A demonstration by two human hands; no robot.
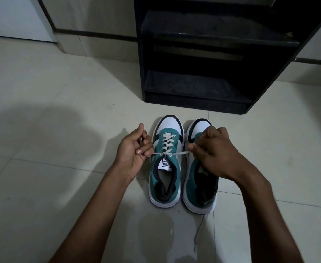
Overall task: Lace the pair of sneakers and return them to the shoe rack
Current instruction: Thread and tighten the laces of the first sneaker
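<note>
Two teal, white and black sneakers stand side by side on the floor, toes toward the rack. The left sneaker (165, 168) has a cream lace (166, 143) criss-crossed up its eyelets, its two ends pulled taut sideways and crossed above the tongue. My left hand (135, 149) pinches the left end. My right hand (214, 150) pinches the right end and covers the front of the right sneaker (199, 190), so its lacing is hidden. A loose lace end (198, 232) trails on the floor behind the right sneaker.
A black shoe rack (203, 59) with bare dark shelves stands just beyond the sneakers' toes. Pale floor tiles (61, 111) spread to the left and right. A wall with a dark skirting strip (95, 34) runs along the back.
</note>
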